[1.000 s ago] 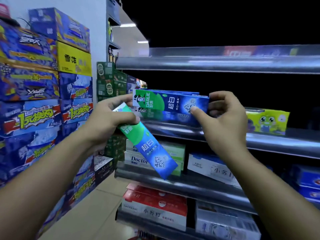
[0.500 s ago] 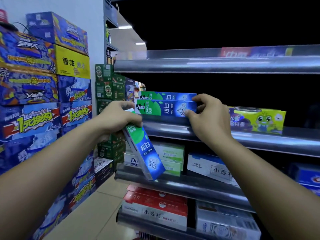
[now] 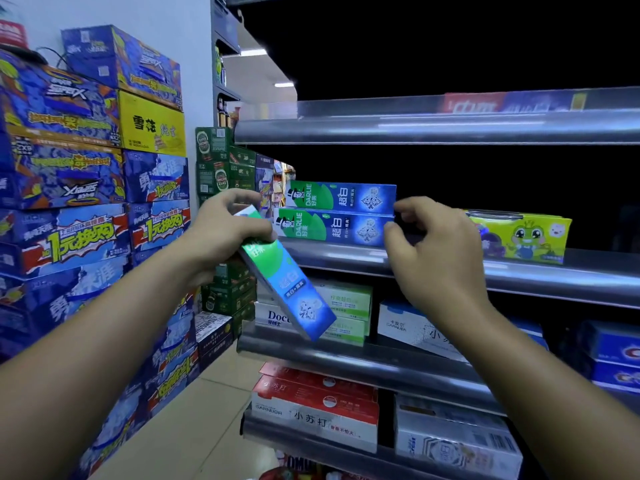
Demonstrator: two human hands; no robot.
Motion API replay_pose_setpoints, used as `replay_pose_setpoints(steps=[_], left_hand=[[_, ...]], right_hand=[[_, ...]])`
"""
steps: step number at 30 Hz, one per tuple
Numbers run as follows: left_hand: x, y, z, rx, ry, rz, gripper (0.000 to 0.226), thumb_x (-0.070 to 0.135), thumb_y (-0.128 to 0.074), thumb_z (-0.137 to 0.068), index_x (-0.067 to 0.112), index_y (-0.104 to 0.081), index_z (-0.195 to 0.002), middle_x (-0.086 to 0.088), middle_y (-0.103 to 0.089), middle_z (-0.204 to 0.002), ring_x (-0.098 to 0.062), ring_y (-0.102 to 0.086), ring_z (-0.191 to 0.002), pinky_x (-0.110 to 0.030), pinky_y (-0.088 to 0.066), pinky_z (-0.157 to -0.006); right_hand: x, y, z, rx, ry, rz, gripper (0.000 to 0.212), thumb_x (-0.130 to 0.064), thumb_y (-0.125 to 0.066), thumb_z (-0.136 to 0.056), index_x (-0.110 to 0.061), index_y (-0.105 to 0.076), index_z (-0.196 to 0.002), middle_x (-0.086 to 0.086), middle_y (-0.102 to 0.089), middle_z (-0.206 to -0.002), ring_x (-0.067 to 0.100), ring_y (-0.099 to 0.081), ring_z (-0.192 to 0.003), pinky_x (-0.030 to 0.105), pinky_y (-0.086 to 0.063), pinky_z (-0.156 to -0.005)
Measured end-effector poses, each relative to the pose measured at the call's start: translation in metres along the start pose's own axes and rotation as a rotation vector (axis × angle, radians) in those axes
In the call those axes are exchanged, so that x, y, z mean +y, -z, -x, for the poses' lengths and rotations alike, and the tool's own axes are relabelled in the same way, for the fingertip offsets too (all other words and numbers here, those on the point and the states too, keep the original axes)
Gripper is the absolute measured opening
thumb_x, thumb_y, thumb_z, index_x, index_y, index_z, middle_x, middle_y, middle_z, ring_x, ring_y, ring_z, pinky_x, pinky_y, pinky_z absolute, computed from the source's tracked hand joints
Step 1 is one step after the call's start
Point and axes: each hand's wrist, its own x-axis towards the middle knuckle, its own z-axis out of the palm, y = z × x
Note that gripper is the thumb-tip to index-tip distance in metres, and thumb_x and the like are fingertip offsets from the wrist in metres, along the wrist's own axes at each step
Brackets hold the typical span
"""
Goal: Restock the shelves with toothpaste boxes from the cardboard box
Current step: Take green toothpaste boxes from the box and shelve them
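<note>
**Left hand** (image 3: 225, 233): fingers and thumb wrapped round the upper end of the held Darlie box (image 3: 287, 285). The box hangs tilted, its lower end pointing down and right, in front of the stock on the shelf below.

**Right hand** (image 3: 436, 254): carries nothing and its fingers are loosely curled. The index and thumb tips sit at the right ends of the two shelved boxes. I cannot tell whether they touch the card.

**Upper Darlie box** (image 3: 341, 197): lies flat and face out on top of the lower Darlie box (image 3: 332, 228). It sits slightly further right, so the ends are not flush.

**Middle shelf** (image 3: 450, 268): the stack stands at its left end. A frog-printed children's toothpaste box (image 3: 519, 237) stands further right, with a dark gap between them behind my right hand.

**Step in hand (my judgement)**: shelving the held box.
- I would first level it to horizontal, printed face outward and logo to the left, to match the stack.
- I would lift it over the rail rather than drag it across.
- I would keep my right fingers against the stack's end so the top box does not skid while the new one goes on.
- I would square all the ends before letting go.

**Below**: white-and-green boxes (image 3: 346, 306) on the next shelf and red boxes (image 3: 311, 400) under those.

**Left wall**: stacked drinks cartons (image 3: 69, 168).

**Cardboard box**: not in view.
</note>
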Motion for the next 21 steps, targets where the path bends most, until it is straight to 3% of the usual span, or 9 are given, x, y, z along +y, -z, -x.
replay_pose_setpoints(steps=[2,4,6,8,10,12,17,19,21], left_hand=[[0.002,0.002,0.004,0.048,-0.04,0.12,0.042,-0.001,-0.081,-0.07,0.02,-0.067,-0.104,-0.01,-0.068,-0.105,-0.025,-0.073,-0.069,-0.036,-0.059,-0.054],[0.003,0.002,0.008,0.085,-0.08,0.257,0.03,-0.004,-0.076,-0.077,0.019,-0.066,-0.094,-0.01,-0.067,-0.09,-0.017,-0.071,-0.06,-0.032,-0.056,-0.046],[0.006,-0.002,0.012,0.101,-0.105,0.386,0.03,0.002,-0.078,-0.073,0.019,-0.062,-0.092,-0.006,-0.065,-0.082,-0.016,-0.068,-0.057,-0.035,-0.055,-0.044],[0.007,-0.007,0.014,0.096,-0.108,0.486,0.037,0.009,-0.078,-0.064,0.02,-0.058,-0.092,-0.002,-0.067,-0.074,-0.017,-0.067,-0.059,-0.039,-0.056,-0.044],[0.007,-0.014,0.016,0.088,-0.099,0.547,0.049,0.009,-0.082,-0.061,0.019,-0.053,-0.099,0.0,-0.069,-0.073,-0.017,-0.07,-0.062,-0.04,-0.058,-0.048],[0.008,-0.025,0.016,0.108,-0.075,0.616,0.059,0.007,-0.087,-0.065,0.013,-0.049,-0.109,-0.005,-0.072,-0.082,-0.019,-0.074,-0.069,-0.039,-0.062,-0.057],[0.012,-0.038,0.006,0.198,-0.07,0.548,0.038,0.016,-0.088,-0.076,0.011,-0.062,-0.104,-0.011,-0.077,-0.104,-0.025,-0.077,-0.093,-0.039,-0.064,-0.08],[0.014,-0.038,-0.001,0.207,-0.107,0.407,0.04,0.02,-0.089,-0.076,0.012,-0.066,-0.108,-0.009,-0.076,-0.111,-0.027,-0.074,-0.105,-0.043,-0.059,-0.094],[0.017,-0.037,-0.01,0.202,-0.164,0.292,0.039,0.018,-0.089,-0.076,0.014,-0.07,-0.111,-0.005,-0.076,-0.111,-0.024,-0.072,-0.107,-0.039,-0.057,-0.096]], right_hand=[[-0.003,0.007,0.018,-0.042,-0.07,-0.111,0.018,-0.034,-0.066,-0.089,-0.023,-0.074,-0.099,-0.01,-0.07,-0.081,0.014,-0.064,-0.079,0.037,-0.053,-0.074],[-0.008,0.011,0.032,-0.187,-0.21,-0.204,0.018,-0.044,-0.069,-0.089,-0.027,-0.071,-0.095,-0.013,-0.068,-0.075,0.005,-0.061,-0.065,0.032,-0.05,-0.063],[-0.013,0.014,0.04,-0.351,-0.375,-0.357,0.027,-0.051,-0.073,-0.085,-0.03,-0.068,-0.101,-0.011,-0.072,-0.078,0.005,-0.063,-0.059,0.032,-0.051,-0.058],[-0.019,0.014,0.041,-0.443,-0.547,-0.602,0.036,-0.044,-0.079,-0.081,-0.026,-0.065,-0.108,0.0,-0.076,-0.083,0.015,-0.07,-0.062,0.038,-0.061,-0.062],[-0.023,0.015,0.039,-0.411,-0.625,-0.795,0.04,-0.025,-0.085,-0.08,-0.014,-0.063,-0.112,0.01,-0.076,-0.082,0.024,-0.073,-0.065,0.039,-0.063,-0.067],[-0.025,0.015,0.034,-0.329,-0.601,-0.81,0.041,-0.013,-0.086,-0.078,-0.011,-0.062,-0.112,0.017,-0.075,-0.079,0.029,-0.074,-0.068,0.043,-0.064,-0.074],[-0.019,0.012,0.009,-0.123,-0.494,-0.66,0.042,-0.015,-0.09,-0.075,-0.022,-0.061,-0.104,0.017,-0.074,-0.082,0.032,-0.075,-0.077,0.049,-0.061,-0.081],[-0.013,0.01,-0.004,-0.057,-0.428,-0.566,0.041,-0.017,-0.091,-0.073,-0.025,-0.061,-0.1,0.007,-0.074,-0.082,0.022,-0.075,-0.076,0.041,-0.06,-0.073],[-0.007,0.007,-0.018,-0.01,-0.367,-0.482,0.039,-0.019,-0.089,-0.075,-0.028,-0.06,-0.098,-0.004,-0.072,-0.08,0.008,-0.071,-0.068,0.033,-0.058,-0.065]])
